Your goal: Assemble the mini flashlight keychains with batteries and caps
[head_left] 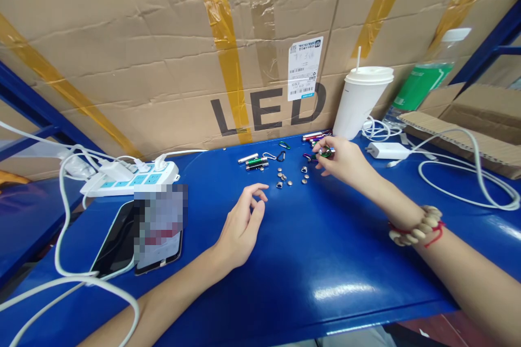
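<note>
My right hand [340, 160] is at the back of the blue table, its thumb and fingers closed on a small green carabiner [324, 152] with a shiny metal part beside it; the fingers partly hide both. My left hand [242, 225] rests nearer the middle, fingers loosely curled and apart, holding nothing. Beyond it lie a silver tube [248, 158], a green tube [255, 161] and a black tube [256, 166], like mini flashlights. Near them are a green carabiner [284, 145] and a black carabiner [280, 156]. Several small round metal pieces [290, 183] are scattered between my hands.
A red tube [312, 136] lies behind my right hand, beside a white cup [362, 100] with a straw. Further right are a green-labelled bottle [423, 84] and a white charger [388, 150]. Left are a power strip [134, 180], two phones [116, 244] and looping cables. A large cardboard box [163, 65] stands behind.
</note>
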{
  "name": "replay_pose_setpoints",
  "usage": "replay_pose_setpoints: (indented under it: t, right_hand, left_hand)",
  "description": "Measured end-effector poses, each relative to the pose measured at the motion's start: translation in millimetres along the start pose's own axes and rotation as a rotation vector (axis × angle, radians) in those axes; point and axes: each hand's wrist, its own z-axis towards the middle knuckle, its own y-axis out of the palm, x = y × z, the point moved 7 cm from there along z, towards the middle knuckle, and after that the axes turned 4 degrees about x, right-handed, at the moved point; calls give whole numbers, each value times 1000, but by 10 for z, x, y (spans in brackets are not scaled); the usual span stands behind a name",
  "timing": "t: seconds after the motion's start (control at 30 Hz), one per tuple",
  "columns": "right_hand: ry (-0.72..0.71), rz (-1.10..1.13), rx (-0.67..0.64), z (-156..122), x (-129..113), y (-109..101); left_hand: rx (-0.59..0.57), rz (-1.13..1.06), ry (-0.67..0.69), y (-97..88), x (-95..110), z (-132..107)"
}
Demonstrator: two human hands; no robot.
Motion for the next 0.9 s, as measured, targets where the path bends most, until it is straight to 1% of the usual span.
replay_pose_setpoints:
  t: [0.07, 0.17, 0.27, 0.37, 0.53, 0.6, 0.63, 0.77, 0.83, 0.9]
  right_hand:
    - [61, 58, -17, -9, 36, 36]
    - [113, 65, -35, -14, 72, 57]
    - [145, 33, -111, -20, 109, 98]
    - [163, 12, -175, -37, 135, 137]
    - [162, -82, -206, -63, 147, 144]
    - [127, -159, -198, -47, 154, 129]
    - [88, -209, -191, -31, 152, 122]
    - [-125, -491, -148, 33, 145, 101]
    - [-154, -588, -135, 49, 184, 88]
    - [-127, -625, -140, 49, 238, 69]
  left_hand:
    - [-7, 6, -2, 7, 4, 2]
    - [-15, 6, -8, 14, -2, 4]
    - [-20, 9, -14, 16, -13, 3]
    - [-34, 20, -18, 23, -17, 1]
    - [-47, 45, -16, 37, -12, 0]
    - [-40, 50, -13, 35, -10, 1]
    - [-38, 54, -10, 34, -9, 1]
    - [-43, 66, -12, 32, -11, 5]
    - [-44, 71, -12, 31, -10, 6]
    - [-49, 81, -9, 33, -6, 7]
